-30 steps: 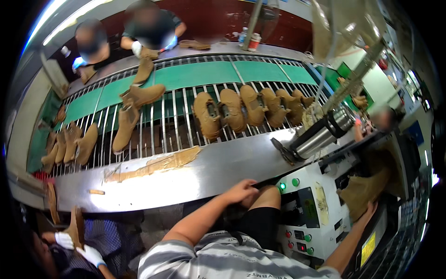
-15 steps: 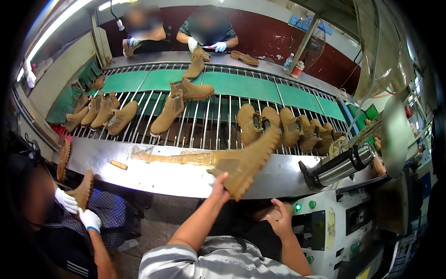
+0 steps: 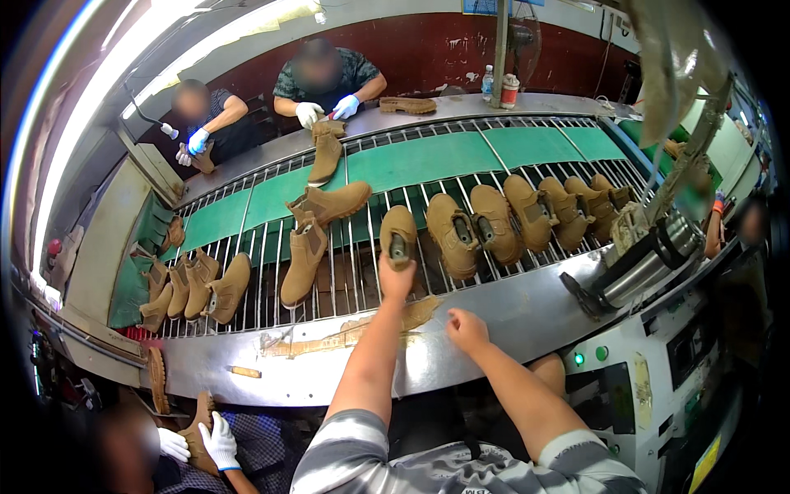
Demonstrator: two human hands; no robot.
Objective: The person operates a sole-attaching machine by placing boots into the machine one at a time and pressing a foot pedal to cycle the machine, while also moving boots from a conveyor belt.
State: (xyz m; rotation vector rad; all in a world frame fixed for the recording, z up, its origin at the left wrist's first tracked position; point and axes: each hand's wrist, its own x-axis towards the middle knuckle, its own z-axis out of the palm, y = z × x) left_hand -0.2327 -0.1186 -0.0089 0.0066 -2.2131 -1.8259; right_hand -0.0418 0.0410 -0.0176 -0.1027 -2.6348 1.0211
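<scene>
A tan ankle boot (image 3: pixel 399 226) is over the metal rods of the rack, its toe pointing away from me and its opening facing me. My left hand (image 3: pixel 397 278) grips it at the heel end, arm stretched out. My right hand (image 3: pixel 467 329) is above the steel ledge, fingers curled in, nothing visible in it. Just right of the held boot, several tan boots (image 3: pixel 452 235) stand in a row on the rods. To its left, one boot (image 3: pixel 305 259) lies against another boot (image 3: pixel 333 202) behind it.
A steel ledge (image 3: pixel 329 387) runs along the near side, with a small wooden-handled tool (image 3: pixel 245 372) on it. At right are a steel flask (image 3: pixel 638 272) and a machine panel (image 3: pixel 605 395). A green belt (image 3: pixel 428 160) crosses behind. Gloved co-workers handle boots across the rack and at lower left.
My left hand has carried the boot forward from above the ledge to the rods and turned it toe-away. My right hand has come forward over the ledge, its fingers now curled. The view has shifted.
</scene>
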